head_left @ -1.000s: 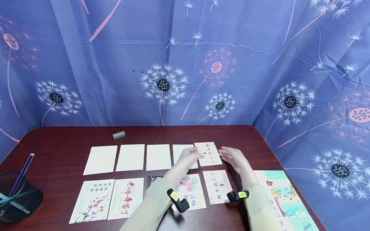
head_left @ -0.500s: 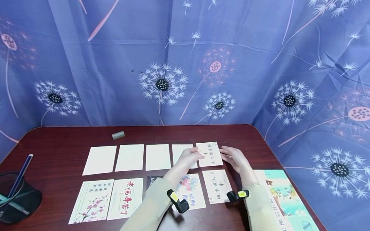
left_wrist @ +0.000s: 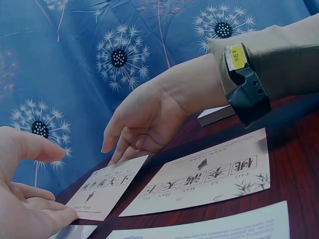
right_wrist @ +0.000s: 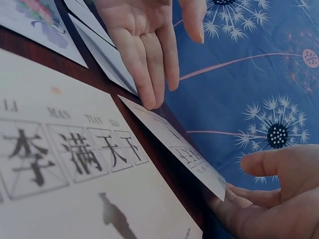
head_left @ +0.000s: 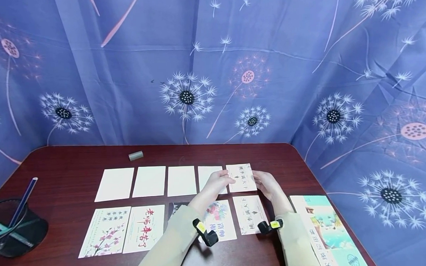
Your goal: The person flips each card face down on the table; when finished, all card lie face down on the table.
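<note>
A printed card (head_left: 243,178) with a column of black characters lies at the right end of the far row. At its left edge is my left hand (head_left: 214,184), partly over a blank white card (head_left: 205,173); in the left wrist view its fingertips touch the printed card's edge, thumb raised. My right hand (head_left: 270,185) touches the right edge, and in the right wrist view its fingers (right_wrist: 261,196) reach beside and partly beneath the card's corner. Nearer sits a matching printed card (head_left: 250,214) with the same characters. Neither hand grips anything.
Three blank cards (head_left: 149,181) continue the far row leftward. The near row holds a blossom card (head_left: 105,232), a red-lettered card (head_left: 144,228) and a floral card (head_left: 224,222), partly behind my left arm. A teal booklet (head_left: 334,230), pen holder (head_left: 29,229) and grey eraser-like block (head_left: 135,155) are also there.
The far printed card shifted slightly right, away from the blank card beside it. My right hand then moved a little left against its right edge; my left hand stayed nearly still.
</note>
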Demonstrator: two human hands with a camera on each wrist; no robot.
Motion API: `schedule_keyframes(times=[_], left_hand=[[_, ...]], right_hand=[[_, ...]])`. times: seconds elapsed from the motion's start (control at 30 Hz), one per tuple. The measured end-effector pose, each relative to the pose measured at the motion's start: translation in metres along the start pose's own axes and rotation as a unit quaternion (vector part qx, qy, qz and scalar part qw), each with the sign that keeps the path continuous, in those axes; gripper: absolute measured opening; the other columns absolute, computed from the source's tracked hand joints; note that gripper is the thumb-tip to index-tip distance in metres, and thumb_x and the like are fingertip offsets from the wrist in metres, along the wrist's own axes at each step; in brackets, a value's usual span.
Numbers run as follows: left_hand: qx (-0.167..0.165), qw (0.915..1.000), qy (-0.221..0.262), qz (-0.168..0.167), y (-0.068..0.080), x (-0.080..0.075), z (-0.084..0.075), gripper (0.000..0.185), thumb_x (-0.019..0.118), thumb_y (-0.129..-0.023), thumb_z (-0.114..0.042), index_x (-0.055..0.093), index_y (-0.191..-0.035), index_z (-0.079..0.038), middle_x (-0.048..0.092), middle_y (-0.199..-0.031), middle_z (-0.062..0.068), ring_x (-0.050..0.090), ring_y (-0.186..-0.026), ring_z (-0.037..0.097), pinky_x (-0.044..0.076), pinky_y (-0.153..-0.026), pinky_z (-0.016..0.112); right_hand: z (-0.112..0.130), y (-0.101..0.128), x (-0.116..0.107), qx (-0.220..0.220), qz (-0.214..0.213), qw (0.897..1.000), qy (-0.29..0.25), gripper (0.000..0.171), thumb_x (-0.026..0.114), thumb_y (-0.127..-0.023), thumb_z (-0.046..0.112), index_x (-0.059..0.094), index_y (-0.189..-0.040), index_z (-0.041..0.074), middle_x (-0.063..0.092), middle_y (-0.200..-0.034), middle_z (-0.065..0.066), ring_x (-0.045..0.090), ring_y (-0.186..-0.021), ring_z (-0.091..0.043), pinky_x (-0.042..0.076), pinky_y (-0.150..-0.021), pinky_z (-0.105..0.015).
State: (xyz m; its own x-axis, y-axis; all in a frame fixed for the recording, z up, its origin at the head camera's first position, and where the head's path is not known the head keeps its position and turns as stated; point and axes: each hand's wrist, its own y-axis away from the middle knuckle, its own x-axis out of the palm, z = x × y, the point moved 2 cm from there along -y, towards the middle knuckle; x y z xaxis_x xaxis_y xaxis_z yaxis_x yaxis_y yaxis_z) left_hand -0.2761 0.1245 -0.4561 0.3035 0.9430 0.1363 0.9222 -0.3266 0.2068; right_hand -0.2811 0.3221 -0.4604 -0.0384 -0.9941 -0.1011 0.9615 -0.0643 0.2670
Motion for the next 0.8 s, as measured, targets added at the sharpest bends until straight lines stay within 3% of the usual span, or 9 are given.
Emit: schedule_keyframes(times=[0.23, 0.5, 0.8], left_hand=[[0.035, 0.9985, 0.031, 0.028, -0.004, 0.019, -0.015, 0.068, 0.062, -0.087, -0.007, 0.033, -0.147, 0.008, 0.036, -0.153, 0.024, 0.034, -0.143, 0.035, 0.030, -0.119, 0.046], [0.011, 0.9984, 0.013, 0.054, -0.013, 0.043, -0.015, 0.069, 0.063, -0.086, -0.007, 0.035, -0.146, 0.009, 0.036, -0.152, 0.027, 0.031, -0.144, 0.037, 0.031, -0.118, 0.047], [0.012, 0.9988, 0.009, 0.046, -0.015, 0.048, -0.014, 0.068, 0.064, -0.085, -0.006, 0.036, -0.145, 0.010, 0.036, -0.153, 0.025, 0.031, -0.144, 0.035, 0.031, -0.119, 0.043]], right_hand=[[0.003, 0.002, 0.000, 0.004, 0.002, 1.000, -0.015, 0.047, 0.041, -0.102, 0.012, 0.038, -0.139, -0.018, 0.064, -0.112, -0.009, 0.061, -0.085, -0.001, 0.053, -0.077, -0.014], [0.007, 0.004, -0.001, -0.005, 0.009, 0.999, -0.041, 0.047, 0.041, -0.102, 0.010, 0.038, -0.139, -0.018, 0.066, -0.099, 0.003, 0.059, -0.080, 0.000, 0.053, -0.077, -0.014], [0.013, 0.008, 0.000, -0.010, 0.008, 0.999, -0.048, 0.046, 0.038, -0.103, 0.010, 0.037, -0.139, -0.018, 0.066, -0.102, -0.001, 0.062, -0.083, -0.001, 0.054, -0.077, -0.014]])
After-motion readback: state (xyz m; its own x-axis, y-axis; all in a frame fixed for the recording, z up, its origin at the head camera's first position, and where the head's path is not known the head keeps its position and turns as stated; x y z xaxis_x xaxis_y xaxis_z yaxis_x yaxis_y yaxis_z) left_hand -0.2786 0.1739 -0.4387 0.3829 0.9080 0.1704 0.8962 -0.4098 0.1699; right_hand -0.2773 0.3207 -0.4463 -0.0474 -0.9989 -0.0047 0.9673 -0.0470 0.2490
